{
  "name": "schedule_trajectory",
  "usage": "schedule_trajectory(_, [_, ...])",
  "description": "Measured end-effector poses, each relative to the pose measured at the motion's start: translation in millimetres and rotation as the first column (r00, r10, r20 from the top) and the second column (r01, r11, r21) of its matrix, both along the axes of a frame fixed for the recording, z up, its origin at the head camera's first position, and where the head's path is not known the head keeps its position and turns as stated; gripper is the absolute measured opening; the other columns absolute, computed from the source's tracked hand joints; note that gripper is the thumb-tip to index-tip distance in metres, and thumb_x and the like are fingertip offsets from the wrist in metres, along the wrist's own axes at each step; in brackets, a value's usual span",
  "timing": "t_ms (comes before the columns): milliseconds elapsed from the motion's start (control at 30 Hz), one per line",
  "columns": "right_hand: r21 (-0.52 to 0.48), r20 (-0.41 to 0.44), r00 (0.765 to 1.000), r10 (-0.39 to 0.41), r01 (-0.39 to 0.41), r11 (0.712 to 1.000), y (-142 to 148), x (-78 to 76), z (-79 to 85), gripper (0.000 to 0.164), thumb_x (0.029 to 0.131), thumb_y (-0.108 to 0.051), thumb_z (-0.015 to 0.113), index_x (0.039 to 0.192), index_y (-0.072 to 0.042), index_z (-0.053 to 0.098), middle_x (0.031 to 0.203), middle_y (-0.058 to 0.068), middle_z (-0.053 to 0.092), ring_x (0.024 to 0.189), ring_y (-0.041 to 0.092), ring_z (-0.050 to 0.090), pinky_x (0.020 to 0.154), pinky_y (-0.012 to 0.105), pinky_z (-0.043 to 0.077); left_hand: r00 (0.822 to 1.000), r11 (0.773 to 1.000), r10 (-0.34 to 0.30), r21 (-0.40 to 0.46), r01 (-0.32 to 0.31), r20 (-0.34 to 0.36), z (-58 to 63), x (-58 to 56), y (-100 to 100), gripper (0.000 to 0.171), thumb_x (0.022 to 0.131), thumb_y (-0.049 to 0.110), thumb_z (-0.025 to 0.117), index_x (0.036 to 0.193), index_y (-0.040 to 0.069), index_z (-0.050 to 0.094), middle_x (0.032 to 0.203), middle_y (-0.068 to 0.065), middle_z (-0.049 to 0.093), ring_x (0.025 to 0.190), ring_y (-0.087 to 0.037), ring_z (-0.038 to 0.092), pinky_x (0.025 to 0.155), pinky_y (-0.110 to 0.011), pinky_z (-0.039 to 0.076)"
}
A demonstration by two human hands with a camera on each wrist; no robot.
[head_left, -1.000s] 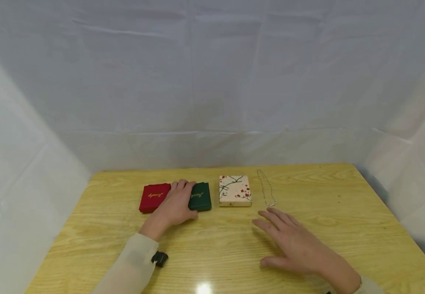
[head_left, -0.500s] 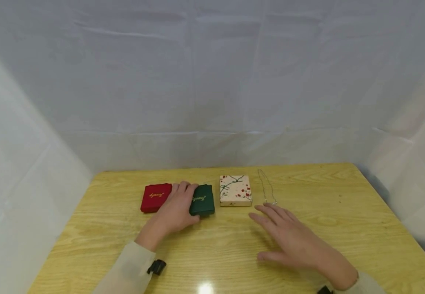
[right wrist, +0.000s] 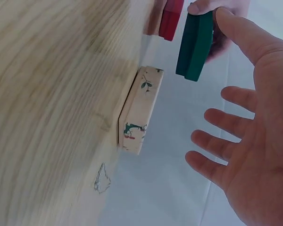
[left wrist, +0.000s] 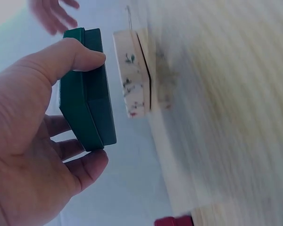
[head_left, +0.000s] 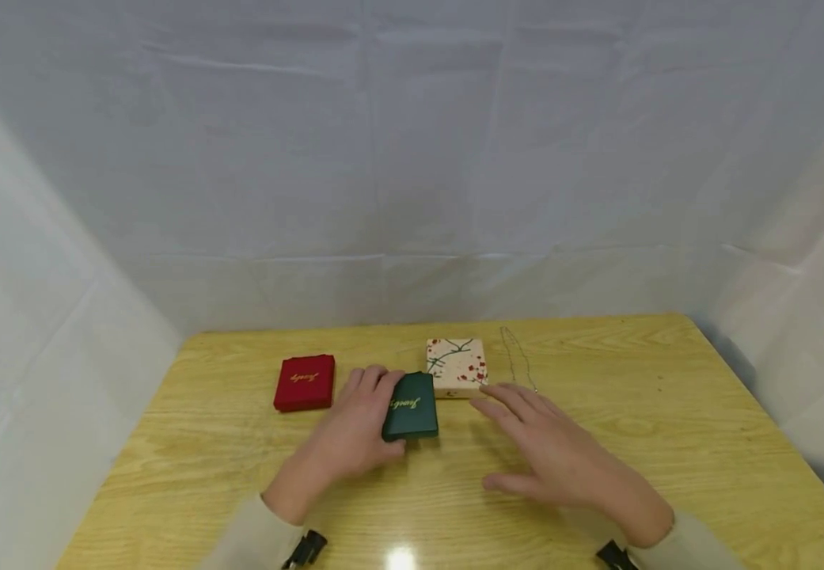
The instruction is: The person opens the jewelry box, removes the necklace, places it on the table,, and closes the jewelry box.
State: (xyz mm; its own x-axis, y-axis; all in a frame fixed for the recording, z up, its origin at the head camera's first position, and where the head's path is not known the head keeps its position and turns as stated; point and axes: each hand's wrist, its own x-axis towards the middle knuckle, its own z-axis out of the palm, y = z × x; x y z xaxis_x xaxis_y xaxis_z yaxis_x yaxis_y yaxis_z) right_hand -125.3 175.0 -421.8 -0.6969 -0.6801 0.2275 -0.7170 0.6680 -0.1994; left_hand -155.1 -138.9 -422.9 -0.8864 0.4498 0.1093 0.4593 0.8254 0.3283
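Note:
A dark green jewelry box [head_left: 413, 408] with gold lettering is gripped by my left hand [head_left: 355, 423], thumb on the near edge and fingers on the far edge. In the left wrist view the green box [left wrist: 87, 94] is held up off the table. My right hand [head_left: 554, 451] hovers to the right of it with fingers spread and relaxed, holding nothing. Behind the two hands lies a cream box [head_left: 457, 366] with a red flower and branch print. A thin silver necklace [head_left: 517, 356] lies beyond the right hand, its lower end partly hidden by the fingers.
A red jewelry box [head_left: 305, 383] with gold lettering lies on the wooden table [head_left: 191, 443], left of the cream box. A white cloth [head_left: 412, 158] hangs behind the table and at both sides.
My left hand has lifted the green box and carried it right and toward me, away from the red box. My right hand has shifted slightly left.

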Motion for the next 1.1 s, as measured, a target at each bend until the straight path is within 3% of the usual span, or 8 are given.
schedule_trajectory(333, [-0.048,0.031,0.999,0.018,-0.016,0.999,-17.2,-4.7,-0.8,0.102,0.087,-0.058,0.083,0.166,-0.018,0.034,0.164,0.009,0.04,0.148,0.034,0.041,0.115,0.059,0.04,0.998,0.998,-0.052,-0.029,0.051,-0.031,-0.3,23.8,19.2,0.1,0.075,0.038,0.094,0.156,0.006,0.045,0.145,-0.012,0.05,0.126,-0.03,0.046,0.111,-0.045,0.046])
schedule_trajectory(567, [-0.04,0.094,0.995,0.036,-0.033,0.999,-27.3,-6.6,-3.1,0.105,0.085,-0.065,0.082,0.164,-0.013,0.037,0.167,0.007,0.036,0.15,0.03,0.038,0.117,0.055,0.04,0.995,0.996,-0.079,-0.033,0.077,-0.065,-5.0,38.9,30.4,0.101,0.074,0.041,0.093,0.155,0.005,0.046,0.142,-0.011,0.05,0.124,-0.027,0.046,0.11,-0.044,0.047])
schedule_trajectory(833, [-0.024,0.141,0.989,0.032,-0.029,0.999,-36.7,-7.2,-4.5,0.106,0.082,-0.064,0.085,0.161,-0.009,0.04,0.162,0.009,0.041,0.148,0.024,0.04,0.117,0.048,0.042,0.99,0.996,-0.084,-0.023,0.082,-0.115,-9.1,46.7,37.9,0.099,0.07,0.039,0.094,0.151,0.005,0.048,0.139,-0.01,0.051,0.123,-0.026,0.046,0.109,-0.044,0.048])
schedule_trajectory(1100, [-0.015,0.163,0.986,0.025,-0.023,1.0,-43.4,-4.5,-8.0,0.104,0.08,-0.052,0.091,0.158,-0.003,0.042,0.154,0.012,0.049,0.141,0.027,0.049,0.115,0.047,0.045,0.99,0.995,-0.095,-0.023,0.093,-0.109,-8.9,51.9,41.7,0.095,0.073,0.04,0.093,0.149,0.006,0.048,0.138,-0.01,0.051,0.123,-0.026,0.046,0.109,-0.044,0.048])
